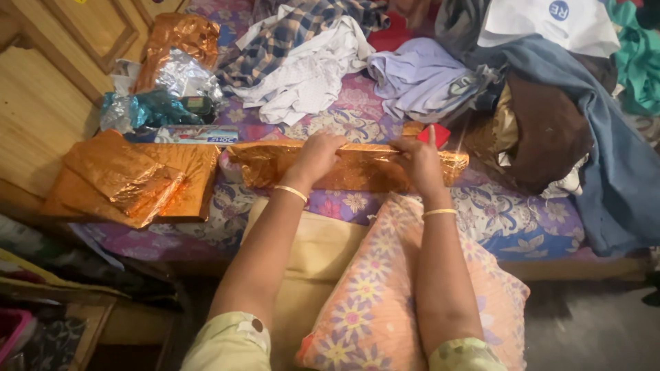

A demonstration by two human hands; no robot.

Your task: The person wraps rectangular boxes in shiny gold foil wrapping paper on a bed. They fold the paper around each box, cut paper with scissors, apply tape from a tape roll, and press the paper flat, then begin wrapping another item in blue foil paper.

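Head view, looking down at a bed with a floral purple bedsheet (509, 220). A long parcel wrapped in copper foil paper (357, 168) lies crosswise on the sheet, just beyond a floral pillow (385, 302). The left hand (317, 156) rests on top of the parcel left of its middle, fingers curled down over the foil's upper edge. The right hand (421, 161) presses on the parcel to the right, fingers partly bent, pinching the foil. Each wrist bears a gold bangle (291, 193). To the left lies a stack of wrapped copper parcels (130, 180); farther left and beyond, crumpled silver foil (182, 75). Heaped clothes (426, 75) fill the far side.
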